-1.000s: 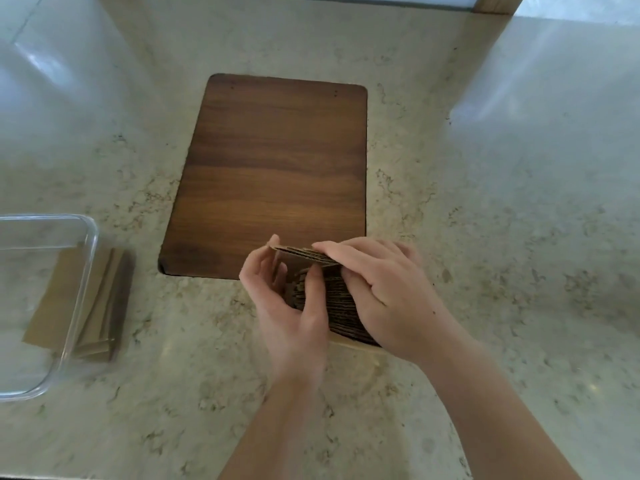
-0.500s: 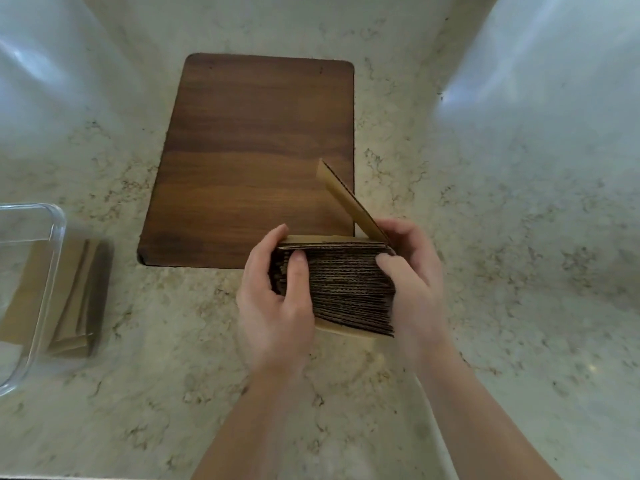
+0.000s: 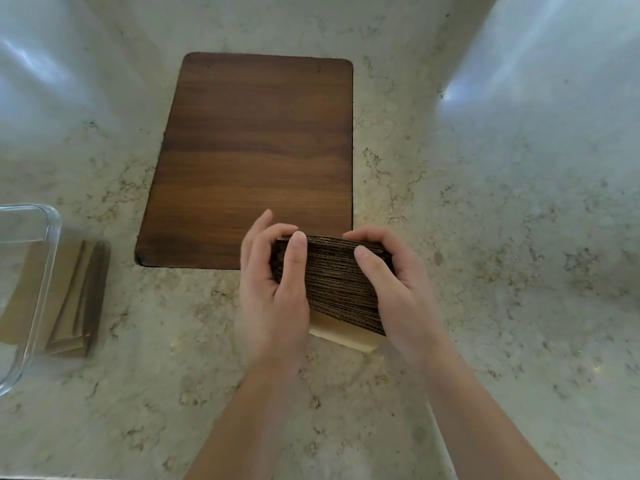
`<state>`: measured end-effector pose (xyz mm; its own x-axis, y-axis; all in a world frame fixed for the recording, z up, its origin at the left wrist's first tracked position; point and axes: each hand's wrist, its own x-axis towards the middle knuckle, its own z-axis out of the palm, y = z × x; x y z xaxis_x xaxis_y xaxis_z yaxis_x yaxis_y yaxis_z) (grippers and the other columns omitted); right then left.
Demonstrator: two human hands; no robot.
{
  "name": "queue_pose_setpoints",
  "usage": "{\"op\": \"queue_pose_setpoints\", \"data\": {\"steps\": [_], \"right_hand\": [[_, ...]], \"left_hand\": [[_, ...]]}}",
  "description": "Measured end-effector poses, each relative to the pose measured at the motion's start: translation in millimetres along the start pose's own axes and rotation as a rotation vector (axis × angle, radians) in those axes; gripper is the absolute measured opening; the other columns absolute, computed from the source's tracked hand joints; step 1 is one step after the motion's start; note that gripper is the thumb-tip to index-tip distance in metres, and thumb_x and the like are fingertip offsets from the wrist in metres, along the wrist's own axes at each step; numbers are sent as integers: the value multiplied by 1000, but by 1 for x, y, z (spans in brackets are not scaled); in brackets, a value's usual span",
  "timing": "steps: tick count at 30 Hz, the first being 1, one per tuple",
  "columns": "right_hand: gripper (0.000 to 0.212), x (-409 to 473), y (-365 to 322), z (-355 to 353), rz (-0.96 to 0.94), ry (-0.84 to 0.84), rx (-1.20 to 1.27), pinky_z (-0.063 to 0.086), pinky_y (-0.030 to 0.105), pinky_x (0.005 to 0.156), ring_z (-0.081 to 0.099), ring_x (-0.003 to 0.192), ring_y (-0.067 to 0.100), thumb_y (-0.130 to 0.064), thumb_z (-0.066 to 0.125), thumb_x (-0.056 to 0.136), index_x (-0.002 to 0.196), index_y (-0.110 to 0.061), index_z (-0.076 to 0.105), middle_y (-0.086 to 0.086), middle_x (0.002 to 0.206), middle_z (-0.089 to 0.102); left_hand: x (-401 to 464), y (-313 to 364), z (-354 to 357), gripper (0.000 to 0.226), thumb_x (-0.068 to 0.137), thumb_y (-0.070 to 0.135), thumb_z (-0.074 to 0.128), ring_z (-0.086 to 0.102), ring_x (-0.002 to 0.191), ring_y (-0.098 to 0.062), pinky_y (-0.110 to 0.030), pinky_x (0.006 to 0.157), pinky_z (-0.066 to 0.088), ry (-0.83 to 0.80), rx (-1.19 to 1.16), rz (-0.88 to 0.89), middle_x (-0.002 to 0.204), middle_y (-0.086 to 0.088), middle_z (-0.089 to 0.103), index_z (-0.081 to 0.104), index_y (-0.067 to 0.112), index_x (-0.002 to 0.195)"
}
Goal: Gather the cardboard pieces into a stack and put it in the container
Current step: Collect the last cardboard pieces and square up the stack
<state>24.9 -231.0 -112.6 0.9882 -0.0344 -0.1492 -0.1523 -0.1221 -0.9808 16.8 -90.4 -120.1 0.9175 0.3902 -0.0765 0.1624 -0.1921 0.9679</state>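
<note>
A thick stack of brown cardboard pieces (image 3: pixel 334 278) rests on the marble counter just in front of the wooden board, corrugated edges facing me. My left hand (image 3: pixel 273 289) clasps its left end, thumb over the front edge. My right hand (image 3: pixel 398 289) clasps the right end. The lowest piece juts out pale at the front. A clear container (image 3: pixel 24 292) stands at the left edge, only partly in view, and cardboard pieces (image 3: pixel 74 299) show through and beside its right wall.
A dark wooden cutting board (image 3: pixel 252 157) lies flat on the marble counter (image 3: pixel 485 237) behind my hands. Bright window glare falls on the counter at far left and far right.
The single piece that stuck up at the stack's right end now lies flat on the stack. Both hands have closed in on the stack's ends.
</note>
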Motion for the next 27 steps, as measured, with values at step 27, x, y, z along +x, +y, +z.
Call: {"op": "queue_pose_setpoints", "data": {"steps": [27], "right_hand": [[26, -14, 9, 29, -89, 332, 162, 48, 12, 85, 66, 107, 6, -6, 50, 93, 109, -21, 65, -16, 111, 72]], "left_hand": [[-25, -7, -2, 29, 102, 40, 53, 72, 109, -8, -50, 91, 62, 200, -119, -66, 114, 19, 76, 75, 34, 121]]}}
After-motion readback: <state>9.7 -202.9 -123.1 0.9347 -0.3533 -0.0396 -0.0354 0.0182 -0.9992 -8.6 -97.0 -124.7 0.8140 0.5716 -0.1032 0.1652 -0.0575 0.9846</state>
